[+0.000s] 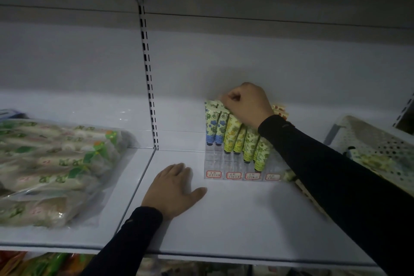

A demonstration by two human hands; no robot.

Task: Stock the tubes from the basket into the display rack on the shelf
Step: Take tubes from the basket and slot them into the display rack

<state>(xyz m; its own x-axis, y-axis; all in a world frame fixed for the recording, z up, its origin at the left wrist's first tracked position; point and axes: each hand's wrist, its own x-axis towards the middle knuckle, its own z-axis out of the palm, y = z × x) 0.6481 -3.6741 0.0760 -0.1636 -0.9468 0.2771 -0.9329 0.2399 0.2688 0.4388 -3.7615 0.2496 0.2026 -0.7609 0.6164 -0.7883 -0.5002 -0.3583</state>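
A clear display rack (242,175) with red-edged labels stands on the white shelf (235,219). Upright in it are two blue-flowered tubes (216,126), yellow tubes (234,135) and green tubes (255,148); red-patterned tubes (281,113) peek out behind my arm. My right hand (245,104) is over the rack's back row, fingers curled round the top of a tube there, which is mostly hidden. My left hand (173,188) rests flat on the shelf, left of the rack. The white perforated basket (367,139) at the right holds more tubes.
A clear bag of packaged goods (51,170) lies on the neighbouring shelf at the left. A slotted upright (149,78) divides the two bays. One loose tube (290,176) lies by the rack's right corner. Colourful packets show on the shelf below.
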